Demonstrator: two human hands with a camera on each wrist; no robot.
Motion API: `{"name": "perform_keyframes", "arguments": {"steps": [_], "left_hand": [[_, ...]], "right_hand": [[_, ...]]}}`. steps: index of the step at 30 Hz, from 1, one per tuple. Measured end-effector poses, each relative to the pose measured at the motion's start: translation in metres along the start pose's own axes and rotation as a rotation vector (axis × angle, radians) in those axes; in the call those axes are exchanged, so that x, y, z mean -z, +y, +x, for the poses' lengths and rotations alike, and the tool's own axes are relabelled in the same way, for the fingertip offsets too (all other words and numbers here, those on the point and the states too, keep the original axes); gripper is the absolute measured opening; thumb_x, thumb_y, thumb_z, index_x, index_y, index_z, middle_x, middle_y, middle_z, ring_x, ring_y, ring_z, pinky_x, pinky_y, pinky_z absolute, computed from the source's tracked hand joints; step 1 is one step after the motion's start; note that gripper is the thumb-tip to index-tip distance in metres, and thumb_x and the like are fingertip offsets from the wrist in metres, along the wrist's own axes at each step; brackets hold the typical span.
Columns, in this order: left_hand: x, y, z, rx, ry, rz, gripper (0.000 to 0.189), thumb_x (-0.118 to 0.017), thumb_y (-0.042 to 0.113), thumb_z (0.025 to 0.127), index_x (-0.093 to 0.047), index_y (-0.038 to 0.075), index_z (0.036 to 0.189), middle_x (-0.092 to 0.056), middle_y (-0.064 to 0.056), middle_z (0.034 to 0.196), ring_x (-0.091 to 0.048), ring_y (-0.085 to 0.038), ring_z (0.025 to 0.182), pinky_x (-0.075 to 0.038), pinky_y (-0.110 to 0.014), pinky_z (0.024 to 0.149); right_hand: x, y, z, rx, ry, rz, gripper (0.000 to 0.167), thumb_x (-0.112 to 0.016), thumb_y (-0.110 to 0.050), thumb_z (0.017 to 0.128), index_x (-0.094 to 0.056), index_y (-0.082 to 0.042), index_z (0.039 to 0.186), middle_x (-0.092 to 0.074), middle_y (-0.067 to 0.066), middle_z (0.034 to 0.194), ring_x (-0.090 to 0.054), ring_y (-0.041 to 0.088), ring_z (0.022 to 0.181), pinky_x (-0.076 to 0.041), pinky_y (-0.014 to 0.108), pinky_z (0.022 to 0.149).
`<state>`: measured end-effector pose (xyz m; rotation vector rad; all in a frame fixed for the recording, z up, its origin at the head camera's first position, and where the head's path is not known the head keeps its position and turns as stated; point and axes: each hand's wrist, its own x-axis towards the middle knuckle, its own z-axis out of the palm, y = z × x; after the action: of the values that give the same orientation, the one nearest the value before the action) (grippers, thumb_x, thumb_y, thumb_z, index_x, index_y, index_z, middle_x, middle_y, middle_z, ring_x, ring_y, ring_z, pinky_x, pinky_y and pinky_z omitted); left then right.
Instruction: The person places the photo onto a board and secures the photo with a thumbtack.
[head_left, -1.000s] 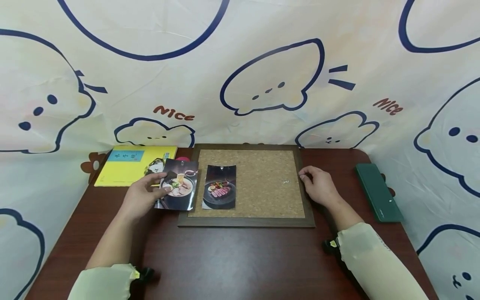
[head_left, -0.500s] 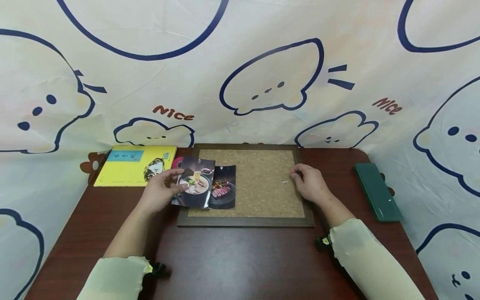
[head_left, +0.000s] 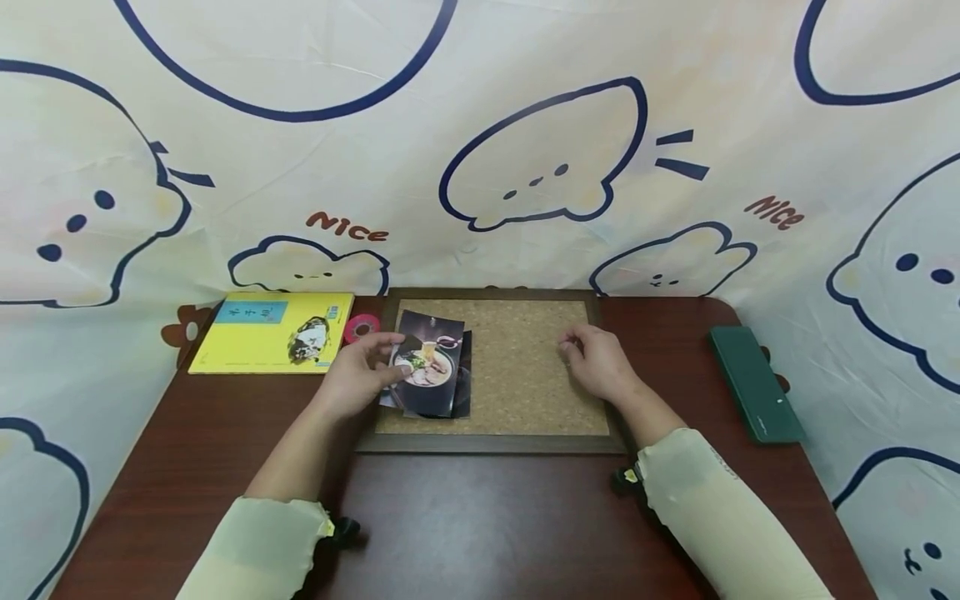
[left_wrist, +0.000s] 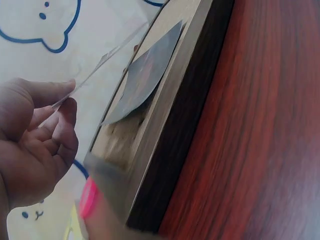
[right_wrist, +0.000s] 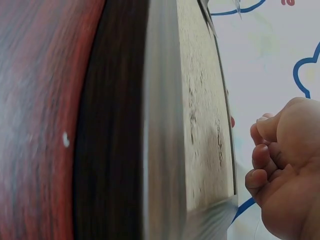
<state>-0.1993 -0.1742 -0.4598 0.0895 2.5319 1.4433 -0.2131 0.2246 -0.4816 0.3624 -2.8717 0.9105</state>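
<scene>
My left hand [head_left: 356, 379] pinches the left edge of a photo [head_left: 435, 367] of a noodle bowl, thumb against fingers. This photo, nearly edge-on in the left wrist view, is raised above the cork board [head_left: 536, 367]. Beneath it, a second photo [left_wrist: 150, 70] of sliced meat lies on the board's left part, mostly hidden in the head view. My right hand [head_left: 600, 362] hovers over the board's right side. Its fingers are curled and its thumb [right_wrist: 268, 129] meets the forefinger; anything tiny between them cannot be made out.
A yellow book [head_left: 255, 346] lies at the back left, with a pink ring-shaped roll [head_left: 362, 327] beside it. At the right edge of the brown table [head_left: 480, 525] is a dark green box [head_left: 756, 383]. A patterned cloth [head_left: 525, 258] hangs behind.
The left hand has carried the noodle photo rightward, from beside the board to over the meat photo. My right hand has moved left from the frame edge, covering small shiny bits on the cork.
</scene>
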Motion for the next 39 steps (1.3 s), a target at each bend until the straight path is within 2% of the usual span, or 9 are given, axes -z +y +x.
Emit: {"name": "perform_keyframes", "arguments": {"steps": [8,15,19,22,27,31,34,39], "left_hand": [[-0.024,0.003,0.007,-0.037,-0.014,-0.033,0.053,-0.082,0.021,0.090,-0.063,0.016,0.139,-0.062,-0.012,0.129,-0.067,-0.029,0.101,-0.057,-0.037,0.076],[-0.040,0.008,0.016,-0.047,-0.035,-0.062,0.051,-0.083,0.019,0.089,-0.064,0.017,0.136,-0.063,-0.010,0.128,-0.068,-0.023,0.089,-0.055,-0.035,0.072],[-0.053,0.010,0.021,-0.061,-0.052,-0.067,0.048,-0.080,0.015,0.090,-0.065,0.012,0.135,-0.064,-0.011,0.125,-0.069,-0.023,0.088,-0.056,-0.035,0.072],[-0.064,0.013,0.024,-0.080,-0.054,-0.054,0.045,-0.078,0.015,0.092,-0.065,0.008,0.135,-0.065,-0.013,0.123,-0.069,-0.023,0.091,-0.057,-0.034,0.076],[-0.080,0.023,0.028,-0.089,-0.044,-0.041,0.042,-0.078,0.015,0.092,-0.067,0.007,0.131,-0.068,-0.011,0.119,-0.069,-0.022,0.089,-0.057,-0.035,0.078],[-0.090,0.029,0.031,-0.080,-0.053,-0.060,0.041,-0.078,0.014,0.091,-0.068,0.006,0.130,-0.068,-0.010,0.116,-0.068,-0.020,0.086,-0.056,-0.034,0.076],[-0.097,0.032,0.032,-0.072,-0.049,-0.038,0.041,-0.079,0.015,0.090,-0.069,0.008,0.129,-0.069,-0.008,0.116,-0.069,-0.017,0.085,-0.055,-0.033,0.075],[-0.108,0.036,0.035,-0.082,-0.037,0.003,0.041,-0.081,0.017,0.089,-0.070,0.010,0.128,-0.069,-0.005,0.116,-0.069,-0.015,0.084,-0.055,-0.035,0.075]], "right_hand": [[-0.003,-0.005,0.005,-0.003,-0.015,0.011,0.012,-0.061,-0.013,0.104,-0.071,-0.007,0.109,-0.071,0.009,0.104,-0.066,0.025,0.095,-0.053,0.045,0.083],[-0.006,-0.012,0.015,-0.022,-0.022,0.033,0.014,-0.060,-0.015,0.105,-0.071,-0.009,0.111,-0.072,0.009,0.108,-0.068,0.026,0.103,-0.053,0.046,0.088],[-0.010,-0.015,0.018,-0.045,-0.048,0.049,0.015,-0.060,-0.015,0.105,-0.070,-0.008,0.113,-0.073,0.009,0.111,-0.068,0.027,0.106,-0.053,0.047,0.090],[-0.014,-0.017,0.020,-0.047,-0.061,0.045,0.015,-0.059,-0.015,0.105,-0.070,-0.008,0.113,-0.073,0.010,0.111,-0.068,0.028,0.106,-0.053,0.046,0.092],[-0.019,-0.020,0.026,-0.041,-0.057,0.042,0.014,-0.060,-0.014,0.104,-0.070,-0.008,0.111,-0.073,0.008,0.107,-0.068,0.026,0.103,-0.053,0.045,0.091],[-0.022,-0.024,0.029,-0.066,-0.074,0.068,0.013,-0.059,-0.014,0.105,-0.070,-0.009,0.111,-0.072,0.007,0.105,-0.067,0.023,0.098,-0.053,0.043,0.088],[-0.025,-0.026,0.031,-0.087,-0.088,0.090,0.014,-0.058,-0.015,0.105,-0.069,-0.010,0.111,-0.072,0.006,0.103,-0.066,0.022,0.093,-0.054,0.042,0.085],[-0.028,-0.029,0.035,-0.088,-0.091,0.041,0.014,-0.059,-0.016,0.105,-0.070,-0.011,0.112,-0.072,0.005,0.102,-0.066,0.022,0.092,-0.053,0.042,0.084]]}}
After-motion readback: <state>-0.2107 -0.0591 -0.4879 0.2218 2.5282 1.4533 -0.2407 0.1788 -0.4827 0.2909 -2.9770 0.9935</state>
